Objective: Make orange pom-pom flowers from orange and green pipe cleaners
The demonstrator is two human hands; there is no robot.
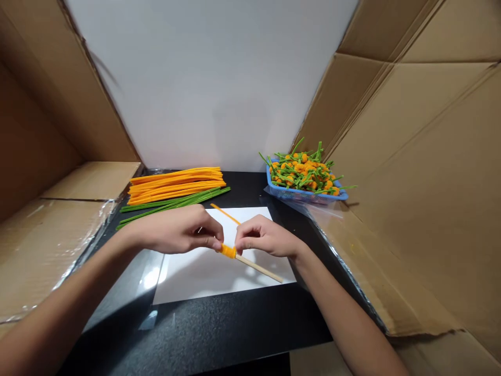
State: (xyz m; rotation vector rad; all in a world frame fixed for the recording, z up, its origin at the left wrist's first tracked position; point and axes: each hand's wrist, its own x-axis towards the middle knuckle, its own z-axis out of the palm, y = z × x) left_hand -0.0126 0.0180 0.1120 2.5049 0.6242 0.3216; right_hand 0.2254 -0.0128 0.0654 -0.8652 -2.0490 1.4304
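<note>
An orange pipe cleaner (227,250) is coiled tightly around one end of a thin wooden stick (260,269). My left hand (183,230) is closed, its thumb and fingers pinching the coiled end. Beside the coil, my right hand (266,236) pinches the pipe cleaner where it leaves the stick. The pipe cleaner's loose tail sticks out up and to the left behind my right fingers. Below my right hand the bare stick slants down to the right, over a white sheet of paper (188,284).
At the back left of the black table (235,329) lie orange pipe cleaners (176,184) with green pipe cleaners (176,202) in front. A blue basket (305,195) at the back right holds orange and green pipe-cleaner pieces (303,169). Cardboard walls (422,172) flank both sides.
</note>
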